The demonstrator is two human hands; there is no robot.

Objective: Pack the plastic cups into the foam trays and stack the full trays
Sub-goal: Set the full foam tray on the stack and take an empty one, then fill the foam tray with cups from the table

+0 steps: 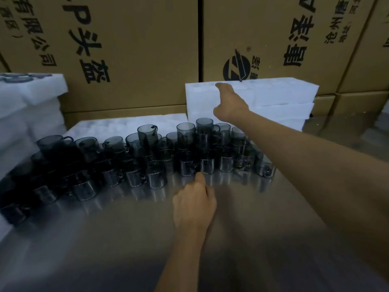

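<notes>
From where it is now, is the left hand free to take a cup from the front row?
Probably yes. The left hand rests on the bare metal table right before the front row of cups, holding nothing, and nothing lies between them.

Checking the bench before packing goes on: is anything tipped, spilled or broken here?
Nothing stands out. The smoky plastic cups stand upright in stacks on the steel table, and the foam trays the right hand reaches for are piled fairly squarely. Motion blur hides fine damage.
</notes>
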